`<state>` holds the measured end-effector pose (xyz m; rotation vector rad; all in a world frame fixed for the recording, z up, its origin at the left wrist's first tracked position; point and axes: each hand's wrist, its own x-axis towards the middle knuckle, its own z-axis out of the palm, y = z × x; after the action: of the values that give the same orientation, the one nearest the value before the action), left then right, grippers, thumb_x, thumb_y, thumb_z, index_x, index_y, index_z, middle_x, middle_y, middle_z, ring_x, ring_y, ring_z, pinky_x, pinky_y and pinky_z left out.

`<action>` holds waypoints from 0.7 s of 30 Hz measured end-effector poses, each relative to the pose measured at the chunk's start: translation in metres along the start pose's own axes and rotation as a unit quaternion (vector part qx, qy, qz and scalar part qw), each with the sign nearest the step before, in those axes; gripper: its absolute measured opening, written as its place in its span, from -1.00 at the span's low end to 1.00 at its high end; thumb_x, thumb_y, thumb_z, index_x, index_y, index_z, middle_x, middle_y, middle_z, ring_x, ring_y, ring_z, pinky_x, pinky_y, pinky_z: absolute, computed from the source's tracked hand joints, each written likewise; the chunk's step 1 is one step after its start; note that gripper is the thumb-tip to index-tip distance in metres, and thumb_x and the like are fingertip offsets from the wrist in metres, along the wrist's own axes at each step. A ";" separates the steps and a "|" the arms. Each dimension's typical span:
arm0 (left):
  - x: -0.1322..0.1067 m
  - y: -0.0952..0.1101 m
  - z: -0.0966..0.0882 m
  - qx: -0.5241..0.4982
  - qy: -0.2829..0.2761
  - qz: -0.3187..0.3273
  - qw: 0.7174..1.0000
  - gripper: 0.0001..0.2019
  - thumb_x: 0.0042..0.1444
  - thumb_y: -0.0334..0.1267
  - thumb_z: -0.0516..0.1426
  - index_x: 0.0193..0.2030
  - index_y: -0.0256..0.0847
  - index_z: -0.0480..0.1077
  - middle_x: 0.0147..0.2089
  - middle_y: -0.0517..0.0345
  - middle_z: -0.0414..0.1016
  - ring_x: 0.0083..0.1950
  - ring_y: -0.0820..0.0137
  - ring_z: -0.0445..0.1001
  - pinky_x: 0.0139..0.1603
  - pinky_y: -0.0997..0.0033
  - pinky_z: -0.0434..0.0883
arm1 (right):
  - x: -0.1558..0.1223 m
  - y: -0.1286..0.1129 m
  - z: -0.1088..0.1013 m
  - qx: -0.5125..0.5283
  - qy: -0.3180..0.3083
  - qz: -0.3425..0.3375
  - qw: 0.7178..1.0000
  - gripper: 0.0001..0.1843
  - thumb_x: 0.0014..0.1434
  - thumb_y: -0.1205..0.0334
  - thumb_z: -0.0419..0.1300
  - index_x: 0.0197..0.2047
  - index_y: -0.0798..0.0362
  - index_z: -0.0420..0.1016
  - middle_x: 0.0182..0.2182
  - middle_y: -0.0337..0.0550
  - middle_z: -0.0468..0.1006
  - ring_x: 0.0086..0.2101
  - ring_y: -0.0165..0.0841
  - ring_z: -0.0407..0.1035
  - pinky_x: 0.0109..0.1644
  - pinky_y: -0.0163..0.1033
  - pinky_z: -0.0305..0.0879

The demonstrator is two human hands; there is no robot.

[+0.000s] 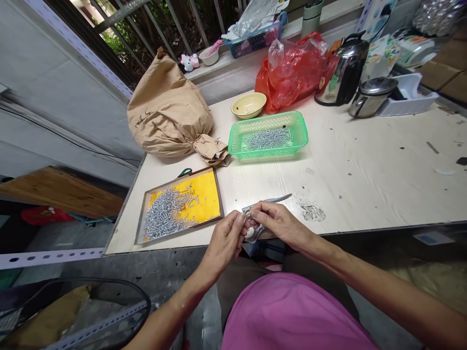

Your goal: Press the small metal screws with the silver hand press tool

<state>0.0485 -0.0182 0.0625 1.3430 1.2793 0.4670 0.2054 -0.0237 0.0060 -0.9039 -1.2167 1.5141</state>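
My left hand [224, 240] and my right hand [279, 222] meet at the near edge of the table, fingers pinched together over a small metal piece [251, 232] that lies on a flat metal tool [268, 201]. What exactly the fingertips grip is too small to name. To the left lies a yellow-lined tray [204, 194] heaped with several small silver screws [164, 214]. Farther back, a green plastic basket [268, 136] holds more screws.
A brown paper sack [168, 114] sits at the back left, green-handled scissors [185, 172] beside the tray. A yellow bowl [248, 104], red plastic bag [292, 70], kettle [345, 68] and steel pot [372, 95] line the back. The table top [365, 170] is pale wood grain.
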 end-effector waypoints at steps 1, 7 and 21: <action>0.001 0.000 0.000 -0.006 0.000 -0.004 1.000 -0.62 0.18 0.10 -0.03 -0.37 -0.21 0.25 -0.57 0.35 0.13 -0.68 0.62 0.04 -0.71 0.61 0.06 | 0.000 0.001 0.001 0.013 0.002 0.007 1.000 -0.69 0.24 0.00 0.08 -0.32 0.09 0.39 -0.41 -0.20 0.47 -0.36 -0.41 0.37 -0.22 -0.26 0.31; 0.013 0.001 0.012 0.041 0.016 0.030 0.999 -0.57 0.17 0.13 -0.04 -0.48 -0.21 0.24 -0.64 0.33 0.08 -0.64 0.58 0.03 -0.65 0.57 0.04 | -0.006 -0.013 -0.002 -0.184 0.081 -0.043 0.979 -0.66 0.32 0.07 -0.03 -0.44 0.04 0.30 -0.50 -0.27 0.38 -0.45 -0.45 0.26 -0.33 -0.31 0.22; 0.047 0.011 0.034 0.075 0.014 0.068 0.995 -0.55 0.18 0.14 -0.05 -0.24 -0.23 0.40 -0.63 0.33 0.06 -0.64 0.53 0.01 -0.65 0.54 0.00 | -0.027 0.017 -0.136 -0.709 0.182 -0.106 0.673 -0.71 0.30 0.37 -0.04 -0.28 0.06 0.50 -0.40 -0.07 0.47 -0.30 -0.26 0.26 -0.20 -0.15 0.07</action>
<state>0.0978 0.0097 0.0448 1.5623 1.2715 0.4931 0.3366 -0.0148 -0.0420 -1.7975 -2.0151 -0.1495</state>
